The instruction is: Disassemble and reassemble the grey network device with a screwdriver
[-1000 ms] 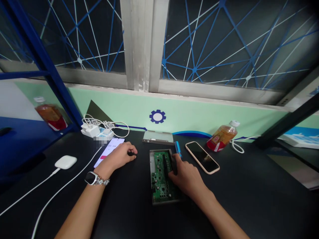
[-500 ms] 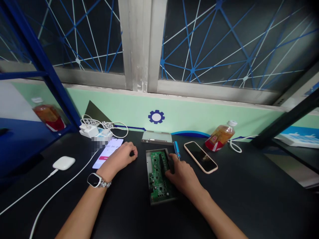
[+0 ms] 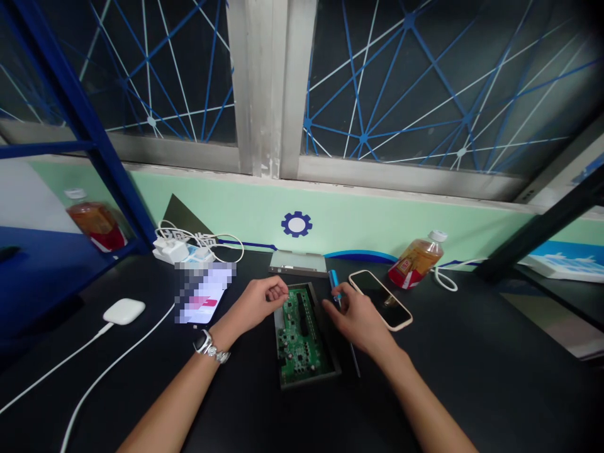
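Observation:
A green circuit board (image 3: 302, 340) lies in a shallow grey metal case (image 3: 309, 380) on the black table. My left hand (image 3: 259, 302) is at the case's upper left edge, fingers curled together; whatever they may pinch is too small to make out. Over the blue-handled screwdriver (image 3: 334, 279), right of the case, is my right hand (image 3: 356, 314), its fingers bent and apart around the lower handle. The screwdriver's shaft points toward the front. Behind the case stands a flat grey metal cover (image 3: 298, 261).
A phone (image 3: 382, 299) and a tea bottle (image 3: 418, 261) are on the right. At left are a lit phone (image 3: 210, 296), a power strip (image 3: 184, 251) and a white charging case (image 3: 123, 311) with cables. Windows and a green wall stand behind.
My left hand has moved right, from beside the lit phone to the case's edge. My right hand has left the board and shifted right to the screwdriver.

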Tool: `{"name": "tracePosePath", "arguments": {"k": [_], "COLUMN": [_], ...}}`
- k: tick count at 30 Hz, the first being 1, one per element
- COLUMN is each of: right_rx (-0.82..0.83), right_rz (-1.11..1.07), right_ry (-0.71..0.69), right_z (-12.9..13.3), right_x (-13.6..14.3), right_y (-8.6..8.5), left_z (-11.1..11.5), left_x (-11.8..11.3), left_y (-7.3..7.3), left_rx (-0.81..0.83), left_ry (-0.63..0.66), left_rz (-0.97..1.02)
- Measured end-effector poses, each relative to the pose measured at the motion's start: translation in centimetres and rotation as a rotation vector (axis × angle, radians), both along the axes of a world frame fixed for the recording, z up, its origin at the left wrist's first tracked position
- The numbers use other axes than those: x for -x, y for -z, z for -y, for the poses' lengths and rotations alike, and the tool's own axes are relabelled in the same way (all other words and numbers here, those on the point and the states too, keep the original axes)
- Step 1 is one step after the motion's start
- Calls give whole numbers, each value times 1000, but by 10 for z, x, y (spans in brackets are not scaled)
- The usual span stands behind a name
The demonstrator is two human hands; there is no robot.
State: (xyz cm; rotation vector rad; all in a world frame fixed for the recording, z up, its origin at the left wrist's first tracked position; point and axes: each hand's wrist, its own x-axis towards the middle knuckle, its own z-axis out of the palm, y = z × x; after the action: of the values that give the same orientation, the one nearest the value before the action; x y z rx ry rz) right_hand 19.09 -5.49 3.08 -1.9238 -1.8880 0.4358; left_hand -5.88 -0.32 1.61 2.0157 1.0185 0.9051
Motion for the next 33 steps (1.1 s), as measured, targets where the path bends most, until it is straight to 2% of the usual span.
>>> {"name": "tracePosePath", "arguments": {"k": [2, 5, 8, 10, 13, 16, 18, 21, 26, 33], "right_rx": [36, 160, 267, 282, 245, 219, 128, -27, -206, -287], "right_rz": [78, 124, 13, -87, -294, -663, -892, -1092, -1181, -1190], "right_ry": [68, 68, 8, -9, -17, -61, -108, -143, -117, -105], "right_z": [-7, -14, -16, -17, -17, -14, -11, -7, -5, -3], "right_x": [-19, -37, -39, -35, -32, -27, -22, -12, 1, 5], "right_y": [1, 9, 16, 18, 15, 4, -5, -15, -15, -14], "left_z": [0, 0, 0, 0, 0, 0, 0, 1, 0, 0], "left_x": [-3, -8, -14, -16, -16, -14, -12, -11, -12, -10], "left_y": [3, 8, 11, 11, 10, 7, 5, 5, 8, 11], "left_rx": [29, 102, 206, 264, 324, 376, 407, 459, 529, 584], "left_ry": [7, 26, 57, 72, 68, 58, 61, 61, 56, 80], "left_rz": [53, 144, 234, 288, 356, 389, 397, 425, 464, 529]}}
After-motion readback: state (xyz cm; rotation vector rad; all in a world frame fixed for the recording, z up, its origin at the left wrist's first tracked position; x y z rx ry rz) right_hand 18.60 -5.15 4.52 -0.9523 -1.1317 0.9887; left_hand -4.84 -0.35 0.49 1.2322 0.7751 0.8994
